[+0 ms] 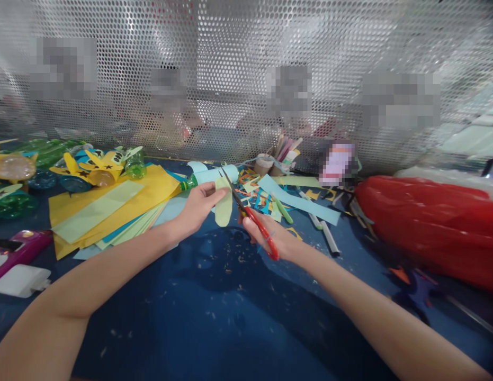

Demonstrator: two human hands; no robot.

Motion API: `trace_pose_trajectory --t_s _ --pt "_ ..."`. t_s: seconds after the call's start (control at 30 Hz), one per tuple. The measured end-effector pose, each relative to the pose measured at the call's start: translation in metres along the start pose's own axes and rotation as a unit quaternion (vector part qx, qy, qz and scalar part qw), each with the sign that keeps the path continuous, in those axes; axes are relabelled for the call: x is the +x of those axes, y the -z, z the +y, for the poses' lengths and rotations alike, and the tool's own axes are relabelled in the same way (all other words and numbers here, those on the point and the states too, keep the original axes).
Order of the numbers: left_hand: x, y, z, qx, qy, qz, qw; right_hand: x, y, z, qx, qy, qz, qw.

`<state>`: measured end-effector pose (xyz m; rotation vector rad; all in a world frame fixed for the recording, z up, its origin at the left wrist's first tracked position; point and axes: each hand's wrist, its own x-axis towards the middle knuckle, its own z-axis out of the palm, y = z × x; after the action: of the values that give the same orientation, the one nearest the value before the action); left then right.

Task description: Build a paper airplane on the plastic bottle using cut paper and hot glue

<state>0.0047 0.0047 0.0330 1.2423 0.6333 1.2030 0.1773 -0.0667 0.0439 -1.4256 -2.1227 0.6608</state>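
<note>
While my left hand (198, 209) pinches the pale green paper piece (223, 210) between thumb and fingertips, holding it upright just above the blue table (214, 317), my right hand (266, 235) is curled shut around the red handles of the scissors (257, 225). The dark blades point up and away from me and meet the paper's right edge near its top; I cannot tell how far they are parted. Both hands are close together over the middle of the table.

To my left lies a fanned stack of yellow and green sheets (111, 209), with yellow paper planes on green bottles (99, 168) behind it. Just beyond the paper piece sits a bottle wrapped in light blue paper (209, 174), beside scattered coloured scraps (266, 198). A red plastic bag (429, 222) rests well to my right, and a perforated metal screen (246, 79) stands along the far edge.
</note>
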Motion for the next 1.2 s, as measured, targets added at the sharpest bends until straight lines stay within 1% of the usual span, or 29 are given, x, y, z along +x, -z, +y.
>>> trace_pose_trajectory --t_s 0.23,0.33,0.5,0.83,0.93,1.03,1.2 --pt "-0.001 -0.001 0.003 0.009 0.001 0.001 1.0 0.001 -0.003 0.007 0.029 0.011 -0.004 1.0" --pt "0.0 0.0 0.001 0.015 -0.005 -0.003 1.0 0.001 -0.003 0.008 0.026 0.014 -0.007 1.0" --pt "0.0 0.002 -0.001 0.022 0.004 -0.01 1.0 0.001 -0.002 0.007 0.018 0.013 -0.012 1.0" --pt "-0.002 0.0 0.003 0.038 -0.004 -0.001 0.999 0.002 -0.002 0.008 0.027 0.017 -0.013 0.999" --pt "-0.002 -0.001 0.004 0.037 0.003 0.005 0.999 0.002 -0.002 0.006 0.042 0.011 -0.009 0.999" --pt "-0.002 -0.002 0.003 0.025 0.0 -0.003 1.0 0.002 -0.004 0.006 0.061 0.006 -0.003 0.998" --pt "-0.002 -0.003 0.003 0.023 0.0 -0.006 1.0 0.003 -0.008 0.013 0.083 0.01 0.008 0.996"
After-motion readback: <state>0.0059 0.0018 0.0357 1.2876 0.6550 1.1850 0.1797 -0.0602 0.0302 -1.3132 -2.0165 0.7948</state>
